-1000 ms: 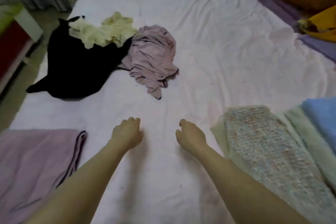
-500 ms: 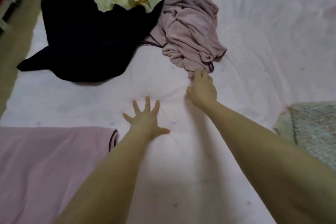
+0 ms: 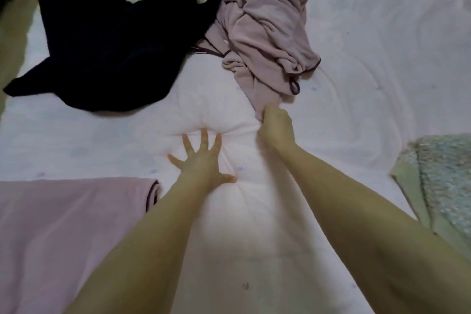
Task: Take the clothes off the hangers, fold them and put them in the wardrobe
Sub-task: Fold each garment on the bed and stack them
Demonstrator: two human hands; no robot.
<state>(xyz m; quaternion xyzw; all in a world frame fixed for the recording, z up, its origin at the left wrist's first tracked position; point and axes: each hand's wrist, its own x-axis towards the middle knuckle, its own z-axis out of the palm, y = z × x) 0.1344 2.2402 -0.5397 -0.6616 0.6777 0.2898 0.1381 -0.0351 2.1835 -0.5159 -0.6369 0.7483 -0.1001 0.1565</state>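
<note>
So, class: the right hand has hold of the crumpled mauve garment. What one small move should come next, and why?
Probably draw the mauve garment toward the bare sheet in front. The right hand grips its near end, it lies bunched against the black garment, and the left hand presses flat on the bed.

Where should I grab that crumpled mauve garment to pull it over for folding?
Grip the near hanging end of the mauve garment, coming from the near side. That end trails toward you, free of the black garment; the right hand pinches it there while the left hand presses the bedsheet.
</note>
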